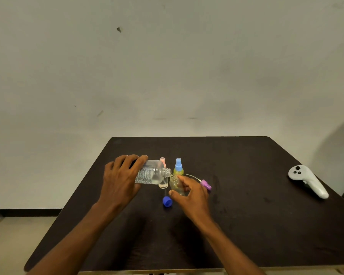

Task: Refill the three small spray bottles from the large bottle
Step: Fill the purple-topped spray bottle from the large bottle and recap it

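Observation:
My left hand [120, 176] grips the large clear bottle [152, 172], tipped on its side with its open neck pointing right. That neck sits just above the open mouth of a small yellowish bottle [176, 184], which my right hand [189, 192] holds tilted toward it. The small bottle's purple spray head [206, 184] with its thin tube lies on the table to the right. Behind stands a yellow bottle with a blue spray cap [178, 167]. A clear small bottle with a pink cap [163, 173] stands partly hidden behind the large bottle. The large bottle's blue cap [167, 201] lies in front.
The dark table [246, 225] ends at a pale wall behind. A white hand controller [306, 180] lies near the table's right edge.

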